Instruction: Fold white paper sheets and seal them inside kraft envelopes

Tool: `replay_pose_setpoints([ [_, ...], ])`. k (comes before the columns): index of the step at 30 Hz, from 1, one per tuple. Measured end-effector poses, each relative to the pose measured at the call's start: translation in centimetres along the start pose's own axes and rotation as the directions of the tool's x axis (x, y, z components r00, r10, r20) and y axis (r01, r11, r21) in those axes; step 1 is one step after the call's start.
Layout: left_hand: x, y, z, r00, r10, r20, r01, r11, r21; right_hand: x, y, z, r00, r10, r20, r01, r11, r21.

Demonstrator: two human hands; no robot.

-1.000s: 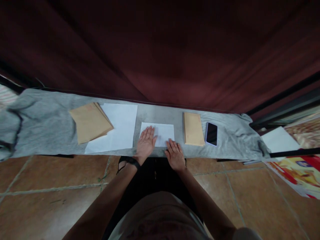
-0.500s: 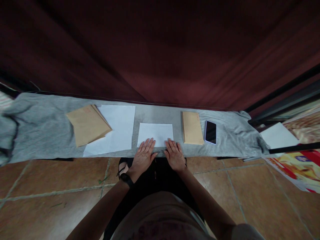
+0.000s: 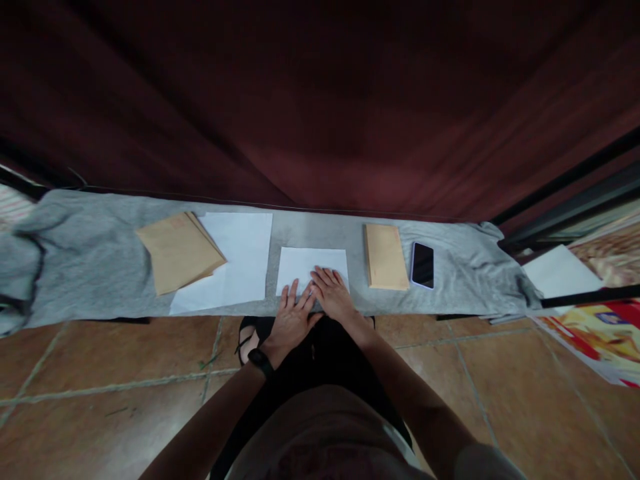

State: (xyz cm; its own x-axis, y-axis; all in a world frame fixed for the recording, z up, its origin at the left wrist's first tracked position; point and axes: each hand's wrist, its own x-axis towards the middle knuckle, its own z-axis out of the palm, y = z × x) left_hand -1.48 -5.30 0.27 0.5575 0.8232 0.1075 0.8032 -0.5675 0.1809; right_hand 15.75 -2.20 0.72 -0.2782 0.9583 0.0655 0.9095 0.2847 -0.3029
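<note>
A white sheet of paper (image 3: 300, 259), seemingly folded, lies on the grey cloth right in front of me. My left hand (image 3: 293, 313) rests flat on its near edge with the fingers spread. Lying across the sheet's near right part is my right hand (image 3: 333, 293), fingers stretched out, its fingertips touching or just beside those of the left. Neither hand grips anything. To the left are larger white paper sheets (image 3: 247, 260), partly covered by several brown envelopes (image 3: 180, 257). A stack of brown envelopes (image 3: 386, 257) stands to the right of the sheet.
A phone (image 3: 423, 265) with a dark screen lies right of the envelope stack. Grey cloth (image 3: 100, 260) covers the narrow bench. A dark red curtain (image 3: 320, 133) hangs along its far side. A white sheet-like item (image 3: 563, 272) and a colourful printed package (image 3: 600, 337) are at far right.
My right hand has moved left and slightly forward over the white sheet, up to the left hand's fingertips. The left hand stays at the near edge, nearly in place.
</note>
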Motion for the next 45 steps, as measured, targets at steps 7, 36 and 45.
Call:
replay_pose_setpoints([
  [7,0.0,0.0,-0.2,1.000,0.004,-0.010,-0.003,1.000,0.013,2.5,2.2,0.4,0.998,0.051,-0.022,-0.052,0.996,-0.067],
  [36,3.2,0.2,-0.8,0.994,-0.058,-0.088,0.060,0.998,0.016,3.8,4.7,0.9,0.982,0.142,-0.127,-0.154,0.984,-0.086],
  [45,9.4,-1.8,1.8,0.991,-0.126,-0.056,0.125,0.992,-0.013,3.9,5.0,1.1,0.978,0.138,-0.154,-0.156,0.982,-0.109],
])
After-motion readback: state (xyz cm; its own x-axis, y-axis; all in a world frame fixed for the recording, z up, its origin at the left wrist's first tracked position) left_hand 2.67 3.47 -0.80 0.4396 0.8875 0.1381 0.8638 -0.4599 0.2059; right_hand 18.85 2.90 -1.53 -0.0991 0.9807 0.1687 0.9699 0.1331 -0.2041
